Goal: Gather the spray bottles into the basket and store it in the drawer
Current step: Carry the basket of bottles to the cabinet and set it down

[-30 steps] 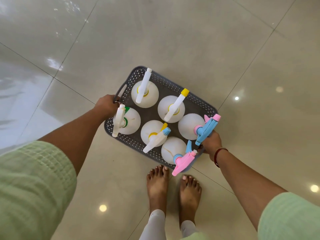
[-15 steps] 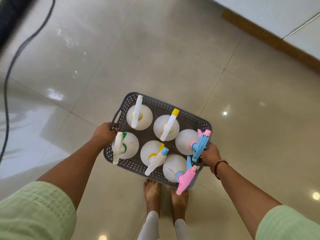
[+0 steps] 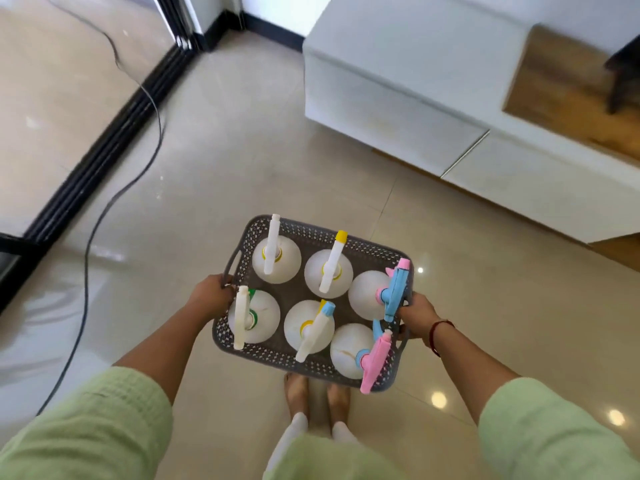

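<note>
I carry a grey perforated basket (image 3: 363, 242) in front of me, above the floor. Several white spray bottles stand upright in it, in two rows; one at the back left has a white trigger (image 3: 272, 249), one at the front right a pink trigger (image 3: 375, 362). My left hand (image 3: 211, 296) grips the basket's left handle. My right hand (image 3: 414, 315) grips the right handle, partly behind a blue and pink trigger (image 3: 394, 292). A low white cabinet with drawer fronts (image 3: 391, 116) stands ahead to the right, shut.
A black cable (image 3: 104, 209) snakes across the glossy tile floor on the left. A black sliding-door track (image 3: 104, 143) runs diagonally at the left. The cabinet's wooden top (image 3: 568, 91) shows at the upper right. My bare feet (image 3: 317, 393) are below the basket.
My view has lifted forward: the cabinet, door track and more of the cable have come into sight. The basket stays held in both hands and sits lower in the frame.
</note>
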`<state>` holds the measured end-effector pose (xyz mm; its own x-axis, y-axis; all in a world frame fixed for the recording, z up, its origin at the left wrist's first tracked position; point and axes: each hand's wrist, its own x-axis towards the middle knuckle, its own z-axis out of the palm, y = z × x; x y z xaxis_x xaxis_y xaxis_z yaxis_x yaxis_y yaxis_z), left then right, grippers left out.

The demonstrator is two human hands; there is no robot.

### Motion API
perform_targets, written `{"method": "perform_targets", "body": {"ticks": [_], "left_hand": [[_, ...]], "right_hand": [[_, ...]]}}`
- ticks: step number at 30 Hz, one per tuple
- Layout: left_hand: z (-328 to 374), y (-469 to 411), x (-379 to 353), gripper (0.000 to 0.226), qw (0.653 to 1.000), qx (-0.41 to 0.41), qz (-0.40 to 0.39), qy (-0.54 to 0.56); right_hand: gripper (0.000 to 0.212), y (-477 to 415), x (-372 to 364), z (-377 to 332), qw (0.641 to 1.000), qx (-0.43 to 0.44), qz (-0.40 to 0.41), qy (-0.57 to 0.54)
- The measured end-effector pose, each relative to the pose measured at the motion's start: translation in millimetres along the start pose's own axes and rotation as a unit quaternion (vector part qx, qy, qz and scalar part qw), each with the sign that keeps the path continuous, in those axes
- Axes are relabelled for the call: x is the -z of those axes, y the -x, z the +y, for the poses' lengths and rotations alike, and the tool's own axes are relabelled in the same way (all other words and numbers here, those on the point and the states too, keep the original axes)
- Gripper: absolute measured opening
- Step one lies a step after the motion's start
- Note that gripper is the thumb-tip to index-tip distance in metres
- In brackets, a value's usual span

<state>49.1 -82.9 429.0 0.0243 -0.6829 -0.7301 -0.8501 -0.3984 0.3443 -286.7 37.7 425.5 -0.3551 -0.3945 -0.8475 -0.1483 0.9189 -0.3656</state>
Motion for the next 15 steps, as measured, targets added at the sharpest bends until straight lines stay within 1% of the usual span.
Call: {"method": "perform_targets", "body": {"ticks": [7, 15], "left_hand": [[30, 67, 65, 0.016, 0.999, -0.034, -0.013, -0.007], [71, 102, 102, 0.022, 0.996, -0.068, -0.033, -0.04]], "right_hand": [[0.029, 90, 40, -31, 1.0, 0.015, -0.016, -0.017], [0.032, 139, 59, -36, 0.999, -0.003, -0.015, -0.043]]}}
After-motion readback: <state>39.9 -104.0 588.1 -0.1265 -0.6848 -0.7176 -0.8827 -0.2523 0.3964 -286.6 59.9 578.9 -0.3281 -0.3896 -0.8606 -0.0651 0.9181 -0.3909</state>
